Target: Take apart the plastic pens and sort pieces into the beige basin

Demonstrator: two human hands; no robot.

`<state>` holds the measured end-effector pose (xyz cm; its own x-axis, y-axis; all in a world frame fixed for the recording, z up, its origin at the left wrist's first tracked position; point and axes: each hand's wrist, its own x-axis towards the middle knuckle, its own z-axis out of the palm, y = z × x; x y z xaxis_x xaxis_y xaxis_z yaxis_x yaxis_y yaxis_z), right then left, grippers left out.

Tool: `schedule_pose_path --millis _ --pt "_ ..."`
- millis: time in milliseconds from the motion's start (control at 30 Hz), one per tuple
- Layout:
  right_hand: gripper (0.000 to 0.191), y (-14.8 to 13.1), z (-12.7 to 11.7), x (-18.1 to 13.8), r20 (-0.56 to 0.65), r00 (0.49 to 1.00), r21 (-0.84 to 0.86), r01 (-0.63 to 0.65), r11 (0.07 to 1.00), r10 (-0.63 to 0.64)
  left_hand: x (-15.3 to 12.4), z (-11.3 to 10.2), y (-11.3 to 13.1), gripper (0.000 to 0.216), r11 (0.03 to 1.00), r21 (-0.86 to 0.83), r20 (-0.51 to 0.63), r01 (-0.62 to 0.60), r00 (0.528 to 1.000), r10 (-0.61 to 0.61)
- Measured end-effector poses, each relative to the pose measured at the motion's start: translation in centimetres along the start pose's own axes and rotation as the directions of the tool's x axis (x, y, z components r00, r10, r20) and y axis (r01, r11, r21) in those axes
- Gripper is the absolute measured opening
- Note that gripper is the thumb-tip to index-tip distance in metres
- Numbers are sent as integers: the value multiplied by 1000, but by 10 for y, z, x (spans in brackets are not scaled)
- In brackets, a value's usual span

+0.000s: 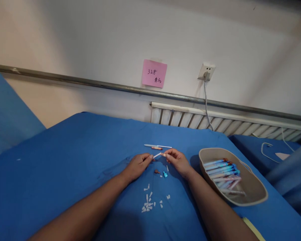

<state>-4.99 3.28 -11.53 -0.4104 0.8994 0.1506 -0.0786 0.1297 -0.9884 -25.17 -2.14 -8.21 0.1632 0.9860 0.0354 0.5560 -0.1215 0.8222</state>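
My left hand (137, 164) is closed in a pinch on a thin white pen part (157, 156). The fingers of my right hand (178, 162) are closed on a small orange-patterned pen piece (163, 154), which meets the white part's tip. Just beyond my hands lie a pale pen part (149, 145), a thin white refill-like stick (165, 147) and an orange-patterned barrel (156, 148). Nearer lie a small brown piece (157, 171) and a turquoise piece (165, 174). Several tiny white plastic pieces (147, 205) are scattered between my forearms.
A beige bin (256, 192) holding several patterned pens (222, 170) stands right of my right arm on the blue cloth-covered table (65, 157). Behind are a radiator (190, 117), a metal rail (110, 85), a pink note (154, 73) and a plugged-in socket (206, 71).
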Motion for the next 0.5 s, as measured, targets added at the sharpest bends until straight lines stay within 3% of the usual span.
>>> schedule_pose_path --millis 167,333,500 --pt "23 -2 -5 -1 35 995 -180 97 979 -92 -1 -2 0 43 995 94 7 -46 999 45" --pt "18 -16 -3 -7 115 966 -520 258 814 -233 -4 -1 3 40 981 175 29 -87 996 84" --pt "17 -27 7 -13 150 947 -569 318 758 -285 -3 -1 3 45 983 175 -8 -47 999 49"
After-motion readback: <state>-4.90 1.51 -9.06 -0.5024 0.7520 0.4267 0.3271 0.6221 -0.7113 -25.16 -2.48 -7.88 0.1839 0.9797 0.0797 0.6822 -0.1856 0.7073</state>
